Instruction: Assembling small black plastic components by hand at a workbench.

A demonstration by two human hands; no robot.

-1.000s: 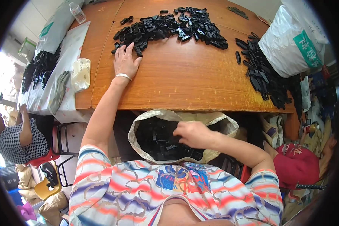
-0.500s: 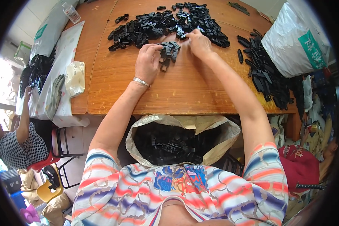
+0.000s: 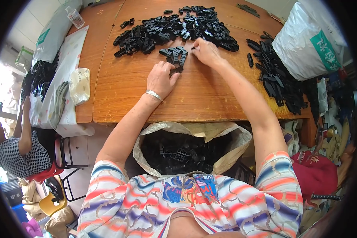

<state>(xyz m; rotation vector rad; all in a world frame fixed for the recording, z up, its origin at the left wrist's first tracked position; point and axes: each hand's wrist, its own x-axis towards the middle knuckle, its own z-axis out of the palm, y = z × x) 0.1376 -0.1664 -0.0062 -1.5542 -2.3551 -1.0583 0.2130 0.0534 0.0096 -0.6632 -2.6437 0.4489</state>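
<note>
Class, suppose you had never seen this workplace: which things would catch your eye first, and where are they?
A big heap of black plastic parts covers the far side of the wooden table. The left hand and right hand gather a small cluster there. An open sack sits below the table's near edge.

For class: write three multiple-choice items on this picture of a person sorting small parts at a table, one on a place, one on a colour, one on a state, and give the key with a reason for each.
1. Where is the open sack?
A. On the table
B. Below the table's near edge, in front of the person
C. On a chair at the left

2. What colour are the small plastic parts heaped on the wooden table?
A. Black
B. White
C. Red

3. How is the left hand?
A. Raised in the air
B. Inside the sack
C. Down on the table by a small cluster of parts

Key: B, the sack gapes under the table edge by the person's lap. A, every piece in the heap is black. C, the hand lies on the wood with its fingers at the cluster, while the right hand works beside it.
</note>
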